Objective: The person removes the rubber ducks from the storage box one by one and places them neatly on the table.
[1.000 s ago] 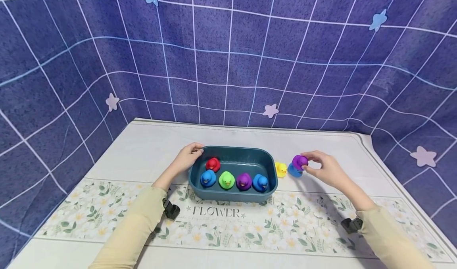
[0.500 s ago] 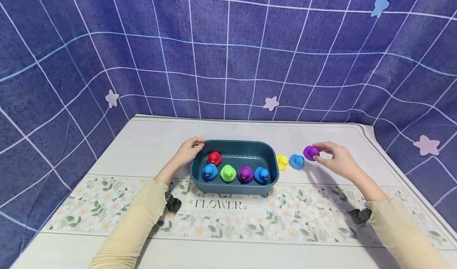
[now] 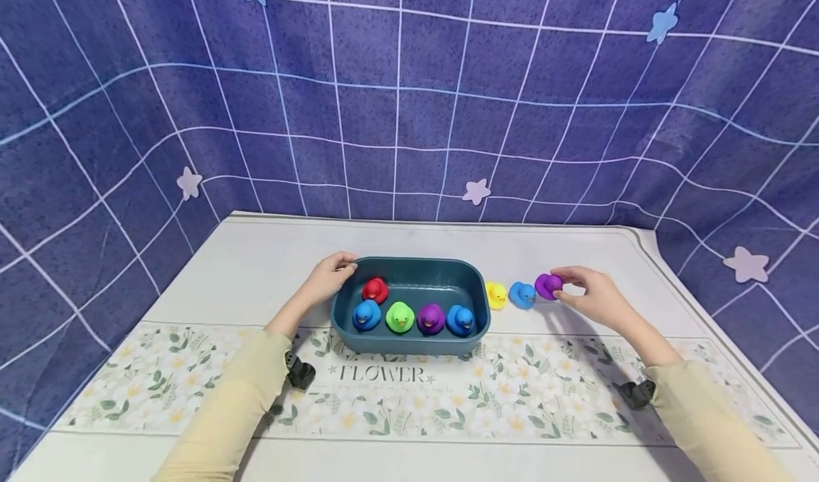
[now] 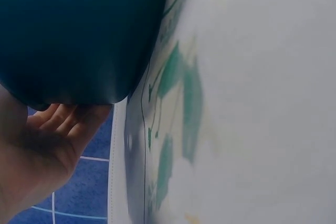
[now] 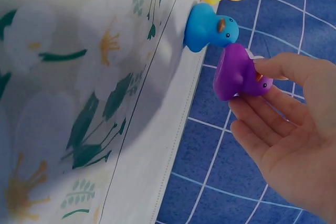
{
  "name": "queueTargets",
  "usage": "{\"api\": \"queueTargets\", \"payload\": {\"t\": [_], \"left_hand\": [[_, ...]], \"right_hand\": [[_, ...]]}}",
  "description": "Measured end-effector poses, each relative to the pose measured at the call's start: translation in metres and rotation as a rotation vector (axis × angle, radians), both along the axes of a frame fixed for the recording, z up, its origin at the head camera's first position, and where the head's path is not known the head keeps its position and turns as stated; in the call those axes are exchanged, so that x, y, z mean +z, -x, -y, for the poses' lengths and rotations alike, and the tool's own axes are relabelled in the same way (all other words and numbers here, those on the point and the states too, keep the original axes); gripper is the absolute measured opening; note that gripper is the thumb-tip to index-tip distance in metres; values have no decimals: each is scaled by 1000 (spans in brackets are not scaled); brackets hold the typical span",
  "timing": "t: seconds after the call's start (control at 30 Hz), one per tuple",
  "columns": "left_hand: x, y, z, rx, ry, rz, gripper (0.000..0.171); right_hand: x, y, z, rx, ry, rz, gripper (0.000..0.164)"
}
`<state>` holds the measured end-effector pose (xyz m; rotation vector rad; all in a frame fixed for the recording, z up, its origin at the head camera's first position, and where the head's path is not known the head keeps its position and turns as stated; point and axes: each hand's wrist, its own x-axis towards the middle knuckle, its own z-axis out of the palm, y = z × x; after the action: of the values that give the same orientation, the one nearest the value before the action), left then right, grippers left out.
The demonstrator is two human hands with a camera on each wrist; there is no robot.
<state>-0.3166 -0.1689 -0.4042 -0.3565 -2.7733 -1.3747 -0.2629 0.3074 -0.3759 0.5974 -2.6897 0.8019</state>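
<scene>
My right hand [image 3: 591, 293] pinches a purple rubber duck [image 3: 548, 286] between thumb and fingers, just right of a blue rubber duck [image 3: 522, 295]. In the right wrist view, the held duck [image 5: 236, 74] is tilted and close beside the blue one [image 5: 207, 27]. A yellow rubber duck [image 3: 495, 295] comes before the blue one, against the bin's right end. My left hand [image 3: 326, 279] grips the left far corner of a dark teal bin [image 3: 409, 344]. In the left wrist view, fingers lie along the bin's outer wall [image 4: 79, 35]; the thumb is hidden.
Inside the bin, a blue duck [image 3: 367, 315], a green duck [image 3: 399, 317], a purple duck [image 3: 431, 319] and another blue one [image 3: 460, 320] line the near side. A red duck [image 3: 375, 291] sits behind. A floral cloth [image 3: 409, 411] covers the table before a blue curtain [image 3: 397, 112].
My right hand has moved the purple duck from over the blue duck out to its right, then slightly lower. My left hand has stayed on the bin. The head view has shifted a little.
</scene>
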Motion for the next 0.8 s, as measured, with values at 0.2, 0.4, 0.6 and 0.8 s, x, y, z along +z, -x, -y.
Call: {"api": "queueTargets", "payload": {"t": [0.2,0.4,0.6,0.8], "left_hand": [[4,0,-1,-2,-7,-7,32],[3,-1,0,0,-10,-6,32],[1,-1,1,4,-17,-7,31],[1,-1,0,5,-27,0,31]], "right_hand": [[-2,2,-1,-13,-18,-11,35],[-7,7,-2,-13,-54,13,36],[-12,8,-4,-14,-62,44,36],[-13,9,-5,-16,-59,51,37]]}}
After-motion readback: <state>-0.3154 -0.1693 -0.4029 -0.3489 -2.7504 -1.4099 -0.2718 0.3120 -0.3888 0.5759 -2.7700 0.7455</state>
